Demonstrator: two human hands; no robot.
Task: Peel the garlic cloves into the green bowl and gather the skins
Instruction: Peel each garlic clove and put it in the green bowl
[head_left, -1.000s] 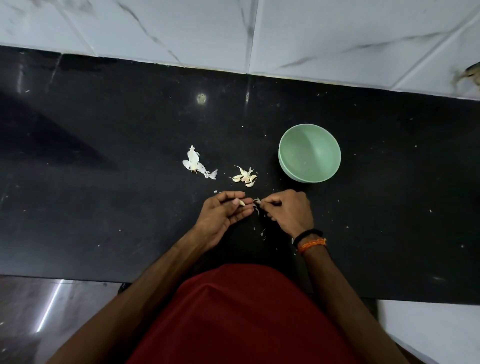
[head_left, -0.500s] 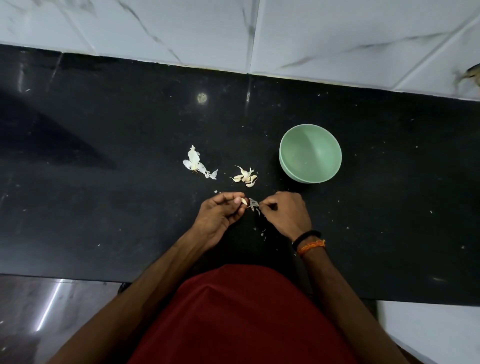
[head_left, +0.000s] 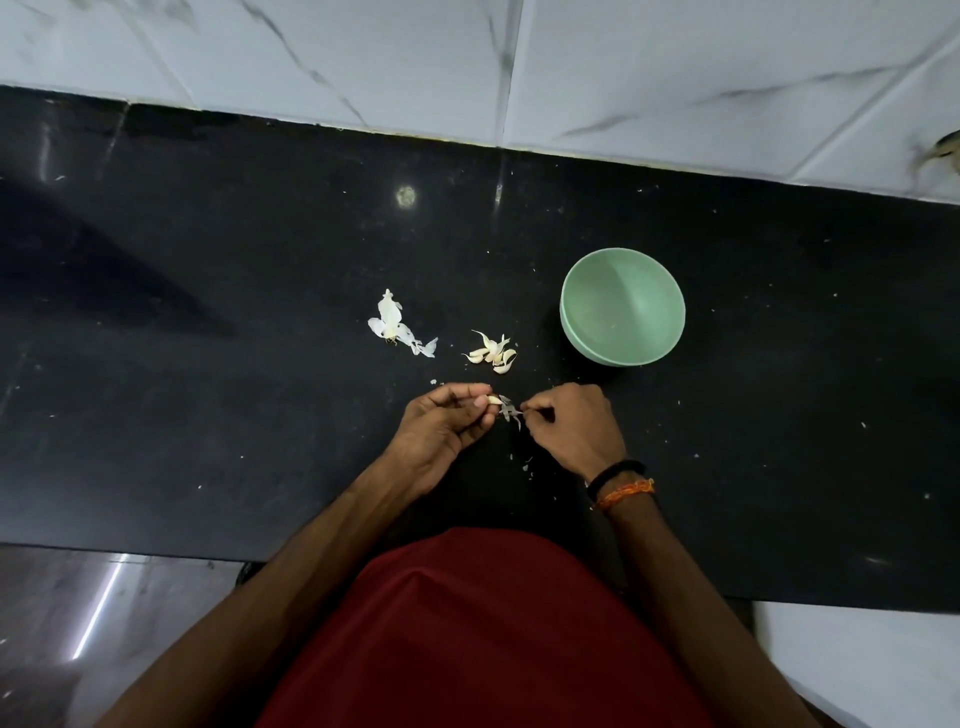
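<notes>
My left hand pinches a small garlic clove at its fingertips. My right hand sits just to the right, its fingers closed on a strip of skin that still hangs from the clove. Beyond my hands lies a small heap of unpeeled cloves on the black counter. A pile of white skins lies to its left. The pale green bowl stands to the right of the cloves and looks empty inside.
The black counter is speckled with tiny skin flakes, some near my right wrist. A white marble-tiled wall closes off the far side. The counter's near edge runs just in front of my red shirt.
Both hands have shifted slightly away from me and closer together. The skin strip between them has been pulled further off the clove.
</notes>
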